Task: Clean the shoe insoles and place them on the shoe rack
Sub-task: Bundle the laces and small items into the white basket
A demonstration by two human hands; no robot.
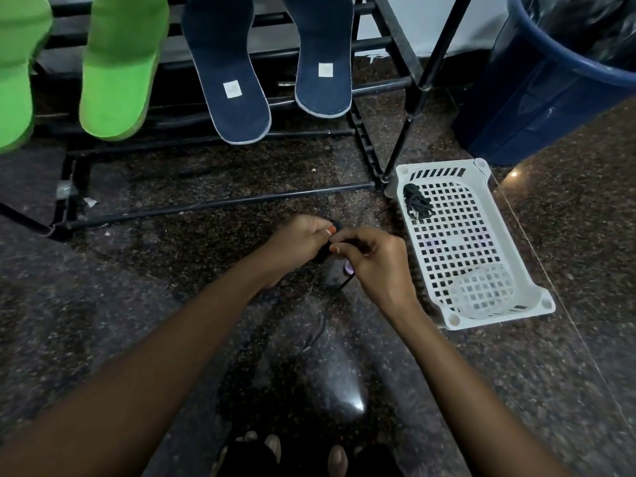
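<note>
Two green insoles [117, 70] and two navy insoles [229, 74] lie side by side on the black metal shoe rack [382, 86], heels hanging over its front bars. Low over the floor in front of the rack, my left hand [303, 241] and my right hand [375, 263] are together, both pinching a black shoelace [318, 330]. The lace is bunched between my fingers and its loose end trails down toward my feet. Most of the bundle is hidden by my fingers.
A white perforated plastic basket [481, 304] stands on the dark speckled floor just right of my hands, with another coiled black lace [416, 201] in its far corner. A blue bin [537, 98] with a black liner is at the back right.
</note>
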